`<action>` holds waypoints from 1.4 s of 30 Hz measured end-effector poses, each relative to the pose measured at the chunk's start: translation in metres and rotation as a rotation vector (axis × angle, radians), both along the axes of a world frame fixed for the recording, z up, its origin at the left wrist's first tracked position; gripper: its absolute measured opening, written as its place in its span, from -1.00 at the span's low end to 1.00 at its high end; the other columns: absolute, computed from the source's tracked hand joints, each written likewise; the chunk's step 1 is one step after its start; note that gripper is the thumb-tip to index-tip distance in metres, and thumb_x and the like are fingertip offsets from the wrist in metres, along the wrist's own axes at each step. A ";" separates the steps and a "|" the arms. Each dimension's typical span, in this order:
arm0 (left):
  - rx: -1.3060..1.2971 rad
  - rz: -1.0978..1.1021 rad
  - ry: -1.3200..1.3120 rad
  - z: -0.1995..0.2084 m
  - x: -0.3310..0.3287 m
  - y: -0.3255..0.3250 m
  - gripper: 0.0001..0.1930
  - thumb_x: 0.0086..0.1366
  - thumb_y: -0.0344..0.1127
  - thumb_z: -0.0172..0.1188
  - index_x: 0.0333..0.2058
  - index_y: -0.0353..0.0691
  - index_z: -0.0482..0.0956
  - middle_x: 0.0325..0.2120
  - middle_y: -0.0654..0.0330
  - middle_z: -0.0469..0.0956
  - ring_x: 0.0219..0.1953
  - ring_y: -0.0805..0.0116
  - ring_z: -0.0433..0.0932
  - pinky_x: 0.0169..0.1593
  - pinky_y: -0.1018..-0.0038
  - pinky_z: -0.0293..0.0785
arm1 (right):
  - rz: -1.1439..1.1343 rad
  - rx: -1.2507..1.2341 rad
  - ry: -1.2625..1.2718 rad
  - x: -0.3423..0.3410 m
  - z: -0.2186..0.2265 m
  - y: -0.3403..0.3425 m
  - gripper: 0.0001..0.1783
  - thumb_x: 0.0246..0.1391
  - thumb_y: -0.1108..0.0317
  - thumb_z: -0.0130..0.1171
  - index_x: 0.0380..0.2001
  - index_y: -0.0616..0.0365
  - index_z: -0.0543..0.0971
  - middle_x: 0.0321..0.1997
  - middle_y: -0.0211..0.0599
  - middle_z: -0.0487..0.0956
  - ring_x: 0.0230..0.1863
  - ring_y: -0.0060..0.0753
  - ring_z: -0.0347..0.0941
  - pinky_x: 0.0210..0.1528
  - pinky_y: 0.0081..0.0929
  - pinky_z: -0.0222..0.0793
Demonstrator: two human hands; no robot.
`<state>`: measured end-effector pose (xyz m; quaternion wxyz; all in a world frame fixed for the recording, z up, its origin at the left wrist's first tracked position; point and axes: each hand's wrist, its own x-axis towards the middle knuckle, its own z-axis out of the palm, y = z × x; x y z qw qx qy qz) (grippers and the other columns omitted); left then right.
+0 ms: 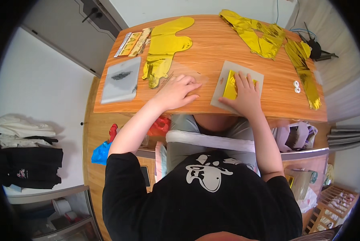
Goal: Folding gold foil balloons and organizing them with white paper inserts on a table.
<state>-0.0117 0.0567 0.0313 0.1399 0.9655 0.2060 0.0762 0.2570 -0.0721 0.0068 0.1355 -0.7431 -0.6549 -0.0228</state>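
Gold folded foil (pixel 230 86) lies on a grey card (pixel 219 90) beneath the wide-spread right hand (pixel 246 94); the left hand (pixel 178 92), loosely spread, rests over a clear plastic sleeve (pixel 192 71).

pretty sure I'm peering into someone's home from my end, clothes (pixel 31 166) hanging by the wall between eight and nine o'clock, grey door (pixel 63 30) at ten, router-looking black box (pixel 314 50) with antennas at two, slatted wooden rack (pixel 340 197) at four
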 end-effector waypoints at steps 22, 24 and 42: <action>0.094 0.408 0.038 -0.035 0.061 -0.043 -0.25 0.48 0.13 -0.01 0.47 -0.17 0.12 0.50 -0.07 0.05 0.55 -0.09 -0.07 0.53 -0.04 -0.20 | -0.256 0.043 -0.046 0.010 -0.015 0.025 0.08 0.14 -0.51 0.02 0.46 0.11 0.25 0.56 -0.14 0.20 0.57 0.11 0.03 0.50 0.28 -0.14; 0.099 0.401 0.031 -0.038 0.059 -0.042 -0.28 0.50 0.10 -0.04 0.48 -0.16 0.11 0.50 -0.05 0.04 0.55 -0.09 -0.07 0.53 -0.04 -0.20 | -0.261 0.060 -0.033 0.011 -0.017 0.027 0.01 0.22 -0.45 -0.02 0.46 0.11 0.26 0.56 -0.13 0.21 0.57 0.11 0.03 0.50 0.29 -0.14; 0.017 0.639 -0.041 -0.044 0.108 -0.041 -0.31 0.51 0.07 -0.18 0.47 -0.21 0.13 0.48 -0.16 0.06 0.54 -0.19 -0.07 0.52 -0.12 -0.23 | -0.116 0.097 -0.029 -0.005 -0.017 0.001 -0.14 0.22 -0.31 0.06 0.40 0.05 0.34 0.52 -0.15 0.28 0.55 0.10 0.07 0.51 0.23 -0.13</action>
